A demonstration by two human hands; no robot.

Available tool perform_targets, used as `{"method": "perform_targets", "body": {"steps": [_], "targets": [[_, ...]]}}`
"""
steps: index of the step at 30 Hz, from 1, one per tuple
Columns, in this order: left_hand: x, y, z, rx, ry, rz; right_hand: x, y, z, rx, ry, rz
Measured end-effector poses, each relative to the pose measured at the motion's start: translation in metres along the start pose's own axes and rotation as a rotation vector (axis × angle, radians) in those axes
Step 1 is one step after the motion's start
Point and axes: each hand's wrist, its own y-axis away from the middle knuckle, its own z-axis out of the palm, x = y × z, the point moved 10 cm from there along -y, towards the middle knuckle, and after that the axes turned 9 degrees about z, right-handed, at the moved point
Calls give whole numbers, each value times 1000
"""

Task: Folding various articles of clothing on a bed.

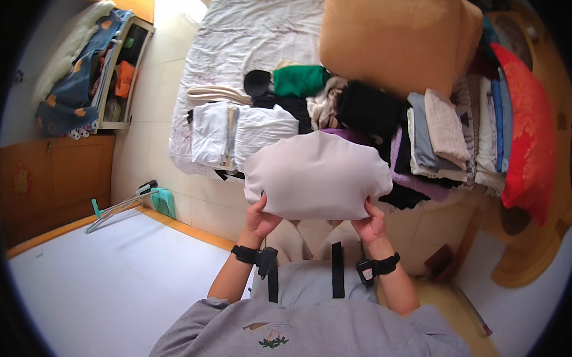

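Observation:
A pale pinkish-grey cloth bundle (316, 177), puffy and smooth, is held up in front of my body. My left hand (263, 217) grips its lower left corner, thumb on top, and my right hand (372, 220) pinches the lower right corner the same way; the fingers underneath are hidden. Just beyond the bundle on the bed lie folded white clothes (265, 132), a green cloth (300, 80), a black folded garment (371, 109) and a crumpled beige cloth (327, 102). To the right are stacked grey and pink folded fabrics (447, 128).
A large orange-tan cushion (390, 38) rests on the bed's white sheet (257, 28). A red pillow (525, 137) stands at the right. On the left are a shelf unit (122, 75), a wooden cabinet (59, 181) and a green dustpan (163, 201) on the floor.

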Motion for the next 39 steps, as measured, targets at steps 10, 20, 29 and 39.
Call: {"method": "perform_targets", "body": {"steps": [10, 20, 29, 39], "targets": [[140, -12, -2, -122, 104, -32, 71, -92, 78, 40, 206, -158], [333, -61, 6, -205, 80, -60, 176, -210, 189, 68, 117, -272], [419, -149, -40, -71, 30, 12, 183, -363, 195, 125, 126, -228], [501, -289, -40, -136, -128, 175, 137, -541, 242, -173, 85, -197]]}}
